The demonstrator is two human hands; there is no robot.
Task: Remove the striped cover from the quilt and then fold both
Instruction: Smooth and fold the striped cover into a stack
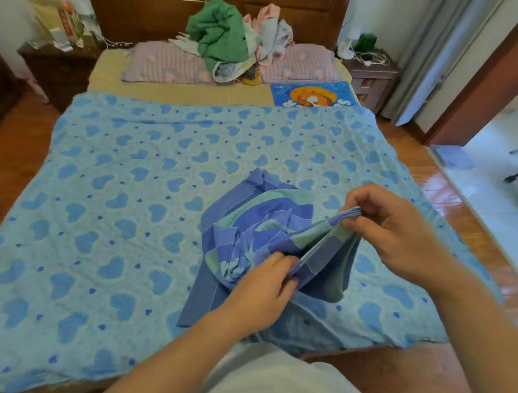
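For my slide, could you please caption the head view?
Both hands, left and right, pinch the bunched striped cover on the heart-print quilt.

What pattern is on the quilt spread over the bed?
Blue hearts on pale blue, on the quilt, clearest in the head view.

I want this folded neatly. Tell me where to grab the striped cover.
Grip the striped cover at its stacked edges, where the right hand pinches them; the left hand holds the same band lower. Come from the near side: the far part is a crumpled heap.
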